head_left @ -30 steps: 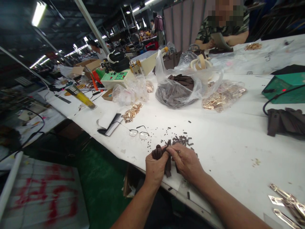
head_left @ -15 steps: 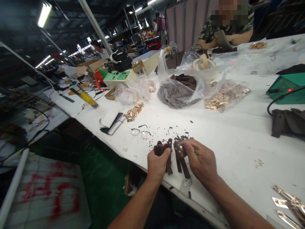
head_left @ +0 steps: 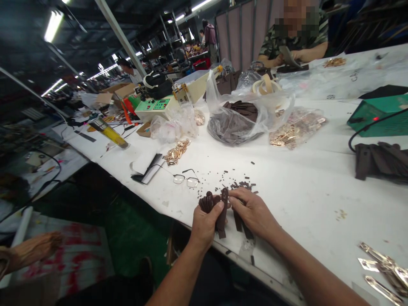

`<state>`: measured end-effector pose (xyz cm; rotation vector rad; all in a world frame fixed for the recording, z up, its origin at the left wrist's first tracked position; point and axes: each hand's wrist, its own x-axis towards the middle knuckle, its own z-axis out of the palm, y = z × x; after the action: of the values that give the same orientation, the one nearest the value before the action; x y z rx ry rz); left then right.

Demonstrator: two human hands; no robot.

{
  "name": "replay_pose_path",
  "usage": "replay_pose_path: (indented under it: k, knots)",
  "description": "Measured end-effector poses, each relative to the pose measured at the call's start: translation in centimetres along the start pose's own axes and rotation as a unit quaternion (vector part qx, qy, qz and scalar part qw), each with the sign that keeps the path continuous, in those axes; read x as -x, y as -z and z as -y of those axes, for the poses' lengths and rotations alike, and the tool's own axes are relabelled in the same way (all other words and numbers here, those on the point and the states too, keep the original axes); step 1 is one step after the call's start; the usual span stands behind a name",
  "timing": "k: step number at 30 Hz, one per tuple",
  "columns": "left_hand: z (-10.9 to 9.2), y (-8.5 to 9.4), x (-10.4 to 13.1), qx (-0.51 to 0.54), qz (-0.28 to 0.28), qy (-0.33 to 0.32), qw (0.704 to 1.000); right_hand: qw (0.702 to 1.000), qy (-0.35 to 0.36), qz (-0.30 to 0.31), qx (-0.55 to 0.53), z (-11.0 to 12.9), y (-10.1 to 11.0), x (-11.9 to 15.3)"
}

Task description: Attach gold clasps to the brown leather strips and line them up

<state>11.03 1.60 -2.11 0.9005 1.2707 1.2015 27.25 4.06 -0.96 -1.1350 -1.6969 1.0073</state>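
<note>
My left hand (head_left: 204, 225) is closed around a bundle of dark brown strips (head_left: 208, 203), their rounded ends pointing up. One strip (head_left: 222, 214) stands apart from the bundle under my left thumb, with a small hole near its top. My right hand (head_left: 251, 210) is pinched at the upper end of that strip; whatever sits between its fingertips is too small to make out. Below my right hand, more brown strips (head_left: 237, 221) lie on the white table (head_left: 306, 191), partly covered by the hand. Small dark offcuts (head_left: 242, 185) are scattered just beyond both hands.
Eyeglasses (head_left: 185, 180), a notebook (head_left: 147, 168) and gold metal pieces (head_left: 177, 151) lie left of centre. A plastic bag of brown pieces (head_left: 236, 123) stands farther back. More metal pieces (head_left: 382, 267) lie at right. Another person's hand (head_left: 38, 250) shows at lower left.
My right hand has moved left, from above the loose strips to the top of the strip in my left hand. Another person's arm and foot have come into view at lower left.
</note>
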Motion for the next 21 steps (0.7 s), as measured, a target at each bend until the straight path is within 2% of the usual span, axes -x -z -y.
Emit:
replay_pose_path:
  k: [4,21]
  knots:
    - [-0.1,0.2,0.1,0.007,0.014,0.002,1.000,0.998,0.008,0.051,-0.042,0.2,0.2,-0.1]
    - [-0.5,1.1,0.1,0.003,0.068,0.024,0.997,0.994,0.033,0.102,-0.026,0.6,1.1,0.0]
